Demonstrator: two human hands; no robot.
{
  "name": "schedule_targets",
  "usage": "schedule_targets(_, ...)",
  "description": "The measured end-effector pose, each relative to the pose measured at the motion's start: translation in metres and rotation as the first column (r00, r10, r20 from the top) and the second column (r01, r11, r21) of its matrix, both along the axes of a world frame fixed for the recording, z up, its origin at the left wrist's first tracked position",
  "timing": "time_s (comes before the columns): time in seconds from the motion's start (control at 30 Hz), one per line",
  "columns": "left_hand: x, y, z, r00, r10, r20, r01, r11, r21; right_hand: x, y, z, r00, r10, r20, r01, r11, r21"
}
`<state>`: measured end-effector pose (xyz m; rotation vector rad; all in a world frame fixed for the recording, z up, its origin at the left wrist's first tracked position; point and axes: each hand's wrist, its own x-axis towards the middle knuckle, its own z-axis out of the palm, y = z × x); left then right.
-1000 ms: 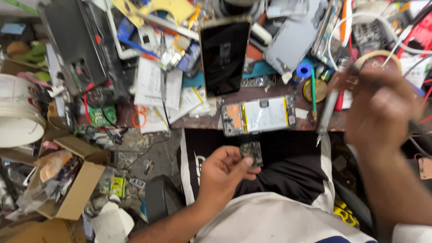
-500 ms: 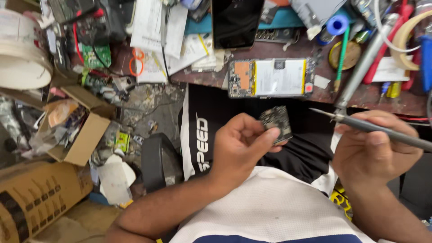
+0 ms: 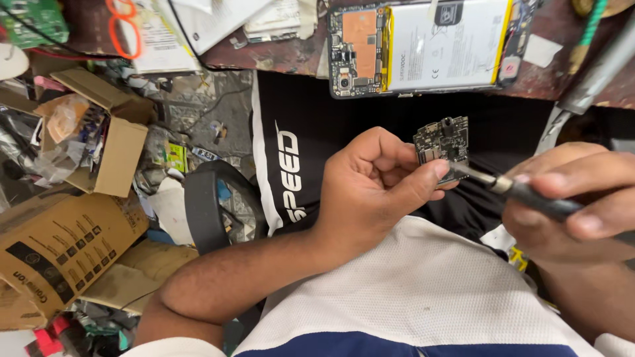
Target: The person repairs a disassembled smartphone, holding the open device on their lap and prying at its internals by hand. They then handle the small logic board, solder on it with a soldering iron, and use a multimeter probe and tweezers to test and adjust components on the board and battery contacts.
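Cluttered floor fills the left side below a dark wooden workbench (image 3: 284, 56), whose near edge runs across the top of the view. At far left a printed cardboard carton (image 3: 63, 248) lies on the floor, and above it an open cardboard box (image 3: 119, 149) holds crumpled bags and odd parts. A black curved chair arm (image 3: 205, 205) sits just right of them, beside the person's black shorts with white lettering.

On the bench's near edge, right of centre, lies an opened phone (image 3: 430, 46) (back cover off, white battery and copper-coloured shield exposed).

Below it, over the lap, the left hand (image 3: 370, 188) is closed on a small dark circuit board (image 3: 442, 142), pinching its lower edge between thumb and curled fingers so the board stands nearly upright.

Further right, the right hand (image 3: 575, 198) is wrapped around a dark-handled tool (image 3: 529, 194); its metal tip points left and meets the board's lower right corner, just beside the left thumb. A grey metal cylinder (image 3: 598, 73) slants across the top right corner.
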<state>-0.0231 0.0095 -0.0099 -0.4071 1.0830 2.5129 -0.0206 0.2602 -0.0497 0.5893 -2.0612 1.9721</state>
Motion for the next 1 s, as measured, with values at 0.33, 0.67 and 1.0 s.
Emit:
schedule_targets(0.33, -0.002, -0.008, -0.016, 0.998, -0.039, 0.041, 0.039, 0.999, -0.006, 0.027, 0.016, -0.04, 0.991, -0.129, -0.033, 0.132, 0.985, 0.107)
schedule_targets(0.67, 0.0, -0.01, -0.02, 0.985, -0.135, -0.106, 0.117, 0.979, -0.165, -0.039, 0.025, 0.013, 0.63, 0.457, 0.627, -0.606, 0.795, 0.029)
schedule_targets(1.0, -0.001, -0.01, -0.02, 0.985, -0.15, -0.085, 0.13, 0.971, -0.203, 0.052, 0.095, -0.07, -0.046, 0.955, 0.293, 0.348, 0.29, -0.892)
